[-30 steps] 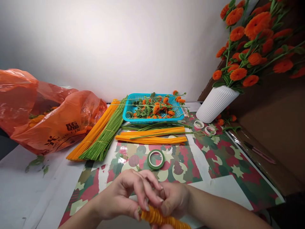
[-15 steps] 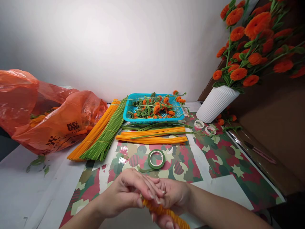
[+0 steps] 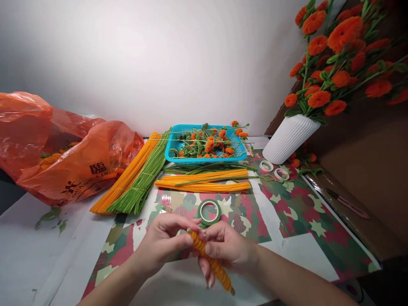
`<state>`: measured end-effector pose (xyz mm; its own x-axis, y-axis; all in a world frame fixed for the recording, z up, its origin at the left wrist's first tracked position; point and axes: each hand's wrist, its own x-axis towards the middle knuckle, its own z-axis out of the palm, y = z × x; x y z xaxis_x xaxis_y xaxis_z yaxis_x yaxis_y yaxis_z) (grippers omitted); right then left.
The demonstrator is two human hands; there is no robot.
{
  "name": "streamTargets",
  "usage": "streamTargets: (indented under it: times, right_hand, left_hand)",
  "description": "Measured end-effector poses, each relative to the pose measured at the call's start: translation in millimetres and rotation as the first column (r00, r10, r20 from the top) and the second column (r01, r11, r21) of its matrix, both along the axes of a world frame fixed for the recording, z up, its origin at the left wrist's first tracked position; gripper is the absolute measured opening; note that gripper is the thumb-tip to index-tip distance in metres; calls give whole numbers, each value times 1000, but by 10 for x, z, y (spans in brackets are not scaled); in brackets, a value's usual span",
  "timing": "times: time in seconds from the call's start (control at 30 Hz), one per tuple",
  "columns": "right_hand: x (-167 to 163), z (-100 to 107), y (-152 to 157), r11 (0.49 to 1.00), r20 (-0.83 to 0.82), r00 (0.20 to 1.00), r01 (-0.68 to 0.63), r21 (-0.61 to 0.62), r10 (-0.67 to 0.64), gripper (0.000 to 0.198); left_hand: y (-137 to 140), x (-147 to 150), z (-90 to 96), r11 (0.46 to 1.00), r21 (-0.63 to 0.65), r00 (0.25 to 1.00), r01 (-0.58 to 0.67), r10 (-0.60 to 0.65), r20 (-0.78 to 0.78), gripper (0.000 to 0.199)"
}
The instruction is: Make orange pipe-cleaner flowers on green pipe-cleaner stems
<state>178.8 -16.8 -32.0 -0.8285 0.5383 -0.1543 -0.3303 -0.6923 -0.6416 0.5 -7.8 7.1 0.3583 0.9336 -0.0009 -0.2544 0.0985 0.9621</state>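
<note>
Low in the head view, both hands are closed on a coiled yellow-orange pipe cleaner (image 3: 219,272), a tight spiral wound around what looks like a thin rod. Its upper end is pinched between the thumb and fingers of my left hand (image 3: 165,242). Around the middle of the coil, my right hand (image 3: 231,246) grips with thumb and fingers. The coil slants down to the right, and a short rod tip pokes out of its lower end. Just beyond the fingers lies a roll of green tape (image 3: 217,212), flat on the patterned mat (image 3: 248,216).
Orange and green pipe cleaner bundles (image 3: 137,187) lie left, beside an orange plastic bag (image 3: 79,157). Behind are loose yellow-orange pipe cleaners (image 3: 207,182) and a blue basket (image 3: 178,160) of small flowers. Right are a white vase (image 3: 288,140), white tape rolls (image 3: 266,166) and a cutter (image 3: 349,204).
Both hands have risen slightly and moved away from me. My left fingers, earlier laid over the coil and right hand, now pinch its upper end, and more of the coil shows.
</note>
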Motion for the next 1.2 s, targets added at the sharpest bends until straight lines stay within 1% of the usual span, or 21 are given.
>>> streamTargets:
  times: [0.07, 0.1, 0.2, 0.3, 0.47, 0.53, 0.6, 0.73, 0.8, 0.87, 0.97, 1.07, 1.2]
  right_hand:
    - [1, 67, 15, 994, 72, 992, 104, 45, -107, 50]
    - [2, 99, 19, 986, 109, 982, 146, 77, -154, 48]
    - [6, 179, 21, 961, 205, 944, 230, 154, -259, 45]
    - [1, 228, 13, 946, 276, 910, 265, 185, -309, 45]
    - [-6, 238, 18, 933, 341, 871, 305, 191, -354, 45]
    - [13, 225, 33, 947, 341, 885, 272, 171, -316, 45]
    - [49, 215, 52, 970, 311, 920, 209, 123, -238, 46]
    - [139, 222, 79, 998, 194, 979, 51, 42, -58, 48]
    - [172, 234, 84, 999, 130, 990, -47, 6, 46, 47]
    - [191, 239, 85, 989, 61, 988, -142, -34, 144, 45]
    - [202, 221, 89, 967, -8, 969, -245, -69, 245, 46]
    - [209, 190, 100, 960, 23, 961, -275, -54, 276, 44]
    - [208, 184, 106, 974, 147, 963, -227, -13, 227, 37]
  left_hand:
    - [2, 15, 11, 993, -91, 997, -76, 75, -8, 14]
    - [2, 28, 18, 987, -134, 996, -92, 92, -9, 15]
    - [6, 68, 35, 977, -192, 996, -89, 85, -28, 18]
    - [24, 86, 22, 976, -204, 997, -72, 66, -38, 17]
    - [41, 90, -33, 966, -231, 992, -116, 101, -78, 17]
    - [42, 95, -40, 957, -246, 986, -153, 134, -95, 21]
    - [51, 96, -35, 945, -269, 983, -184, 169, -78, 26]
    - [98, 63, -3, 917, -364, 979, -163, 197, 58, 31]
    - [123, 40, 8, 908, -396, 974, -136, 196, 115, 29]
    - [136, 24, 9, 911, -400, 972, -98, 175, 159, 25]
    - [138, 20, -5, 919, -390, 973, -59, 140, 184, 22]
    - [130, 18, -26, 910, -407, 979, -80, 149, 142, 26]
    - [125, 3, -39, 907, -401, 986, -127, 158, 45, 34]
